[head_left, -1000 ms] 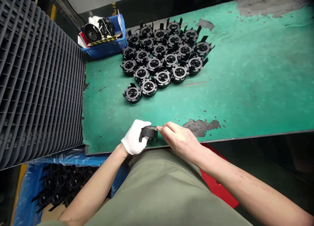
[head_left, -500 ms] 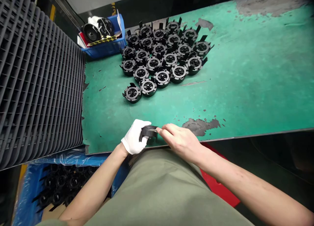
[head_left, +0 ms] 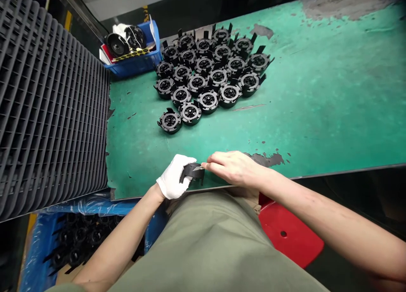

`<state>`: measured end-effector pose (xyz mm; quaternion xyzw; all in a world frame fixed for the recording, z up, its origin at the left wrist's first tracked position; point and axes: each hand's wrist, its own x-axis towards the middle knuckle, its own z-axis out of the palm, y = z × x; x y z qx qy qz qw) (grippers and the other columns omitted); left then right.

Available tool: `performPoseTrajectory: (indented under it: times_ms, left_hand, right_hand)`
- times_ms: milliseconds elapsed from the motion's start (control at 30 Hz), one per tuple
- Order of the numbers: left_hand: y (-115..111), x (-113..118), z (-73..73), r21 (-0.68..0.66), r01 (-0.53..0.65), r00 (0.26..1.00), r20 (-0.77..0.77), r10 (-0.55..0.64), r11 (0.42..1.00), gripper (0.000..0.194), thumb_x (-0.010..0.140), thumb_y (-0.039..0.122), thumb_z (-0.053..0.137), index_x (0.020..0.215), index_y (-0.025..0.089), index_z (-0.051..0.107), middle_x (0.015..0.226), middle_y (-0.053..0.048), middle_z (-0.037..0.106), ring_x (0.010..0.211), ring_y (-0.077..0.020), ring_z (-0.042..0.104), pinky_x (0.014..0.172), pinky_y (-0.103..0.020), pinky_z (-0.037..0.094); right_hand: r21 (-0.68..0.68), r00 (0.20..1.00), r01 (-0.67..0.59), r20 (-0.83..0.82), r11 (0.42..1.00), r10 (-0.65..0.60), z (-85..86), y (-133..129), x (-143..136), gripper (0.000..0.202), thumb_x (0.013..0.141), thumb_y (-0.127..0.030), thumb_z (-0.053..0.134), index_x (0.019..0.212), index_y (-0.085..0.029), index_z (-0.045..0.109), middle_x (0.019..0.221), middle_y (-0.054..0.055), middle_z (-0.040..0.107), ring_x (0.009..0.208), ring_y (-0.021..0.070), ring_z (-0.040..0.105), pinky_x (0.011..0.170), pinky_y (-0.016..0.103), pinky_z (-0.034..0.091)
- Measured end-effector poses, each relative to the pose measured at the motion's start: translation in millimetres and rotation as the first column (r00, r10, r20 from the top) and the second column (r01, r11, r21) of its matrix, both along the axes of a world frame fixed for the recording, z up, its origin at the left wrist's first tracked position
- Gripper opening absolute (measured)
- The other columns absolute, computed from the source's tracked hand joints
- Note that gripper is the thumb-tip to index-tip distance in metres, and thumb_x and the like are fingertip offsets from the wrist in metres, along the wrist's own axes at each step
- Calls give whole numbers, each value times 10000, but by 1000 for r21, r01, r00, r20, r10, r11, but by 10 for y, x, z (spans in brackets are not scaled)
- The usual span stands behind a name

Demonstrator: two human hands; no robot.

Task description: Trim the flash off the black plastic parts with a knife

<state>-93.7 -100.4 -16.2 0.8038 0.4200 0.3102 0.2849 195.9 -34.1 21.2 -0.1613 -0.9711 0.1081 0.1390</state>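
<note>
My left hand [head_left: 175, 177], in a white glove, is closed around a round black plastic part [head_left: 192, 172] at the table's front edge. The part is held on its side, and the glove covers some of it. In the bare fingers of my right hand [head_left: 233, 167] is a small pointed metal blade [head_left: 198, 168]. Its tip lies against the side of the part. Further back stand several black round parts [head_left: 208, 100] in close rows, with rings on top and upright tabs.
A blue bin [head_left: 135, 63] with black parts and white cloth stands at the back left. Stacked grey grid trays [head_left: 53, 106] rise on the left. Below them is a lined blue crate [head_left: 34, 249] of black parts. A red stool [head_left: 290, 237] is at lower right.
My right hand and forearm have swung up and a little to the right, with the blade still against the part. The left hand has hardly moved. More of the red stool shows.
</note>
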Motion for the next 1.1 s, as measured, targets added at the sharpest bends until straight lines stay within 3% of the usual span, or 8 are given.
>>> performPoseTrajectory:
  times_ms: [133,300,433,733,1000,1100]
  left_hand:
    - [5,-2,3,-5,-2,1000,6,2,1000,572,899,204,598,1462,214,495,1246,-135,616,1123,-316,659,972,-517,595]
    - [5,3,9,6,-1,1000,-4,1,1000,549,897,207,606,1436,224,504,1228,-127,623,1104,-313,654,959,-519,593]
    - [6,-3,-1,20,-5,1000,-4,6,1000,554,904,210,599,1444,203,480,1242,-138,610,1119,-315,648,957,-518,592]
    - [16,29,29,4,-20,1000,-5,20,1000,509,876,200,610,1376,212,513,1180,-115,622,1052,-303,657,910,-490,590]
    - [10,31,29,-9,-30,999,-22,30,999,504,882,208,593,1379,213,510,1187,-115,619,1065,-298,649,932,-491,584]
    - [7,31,31,-14,-29,999,-28,29,999,493,887,221,595,1375,217,518,1186,-117,622,1062,-304,647,929,-498,580]
  right_hand:
    - [-10,989,-147,-9,989,147,34,34,31,243,1149,-179,459,1261,-197,674,975,42,693,824,168,587,694,309,405]
    - [-20,986,95,-136,995,-97,36,-32,34,201,1142,-248,523,1264,-187,670,1041,54,718,838,151,620,671,286,393]
    - [-47,971,205,-112,978,-210,24,-96,-49,182,1148,-253,515,1185,-186,680,990,38,714,791,138,609,641,292,364]
    - [34,983,180,21,983,-181,48,-122,-72,143,1114,-180,546,1201,-190,659,1035,53,716,855,167,600,655,315,369]
    - [20,997,54,-63,998,-52,65,-375,-110,171,1129,-205,517,1170,-185,682,918,27,694,779,163,583,645,323,392]
    - [-9,983,144,-114,990,-144,49,-345,-96,165,1135,-243,524,1140,-197,682,962,34,702,771,148,576,624,316,355]
